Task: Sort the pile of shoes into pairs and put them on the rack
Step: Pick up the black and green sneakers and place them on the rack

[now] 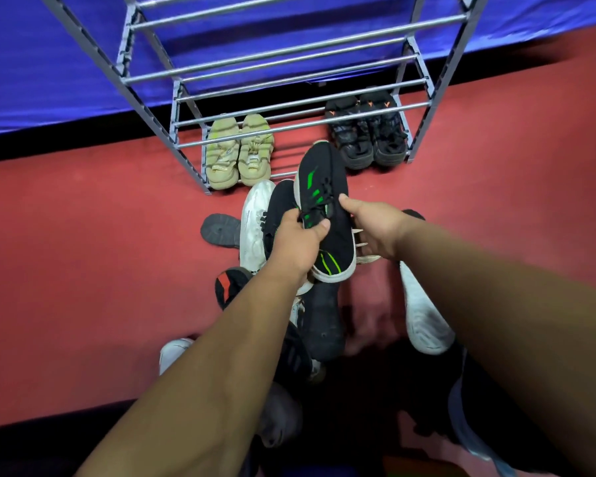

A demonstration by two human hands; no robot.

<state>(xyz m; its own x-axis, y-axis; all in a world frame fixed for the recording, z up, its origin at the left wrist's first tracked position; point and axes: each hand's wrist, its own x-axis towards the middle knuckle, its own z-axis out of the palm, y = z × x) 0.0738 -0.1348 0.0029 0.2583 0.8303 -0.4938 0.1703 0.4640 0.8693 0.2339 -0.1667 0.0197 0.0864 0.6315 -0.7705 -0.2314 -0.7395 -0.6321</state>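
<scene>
You hold one black, green-striped shoe (319, 173) above the red floor (83, 235), just before the rack's (190, 163) front edge. Its long axis runs away from you, toe toward the rack. Your left grip (296, 244) curls round its left side, and your right grip (375, 232) pinches its right side. Two pairs sit on the bottom tier: a beige pair (240, 153) at the left end and a black pair (365, 132) at the right. Several loose shoes (324, 321) lie beneath your arms.

- Black green-striped sneaker (324, 201): gripped at midfoot, tilted, toe away.
- Grey rack (151, 113): beyond the grip, holding beige pair (240, 153) and black pair (369, 136).
- Loose shoes (324, 321): beneath the grip.
</scene>
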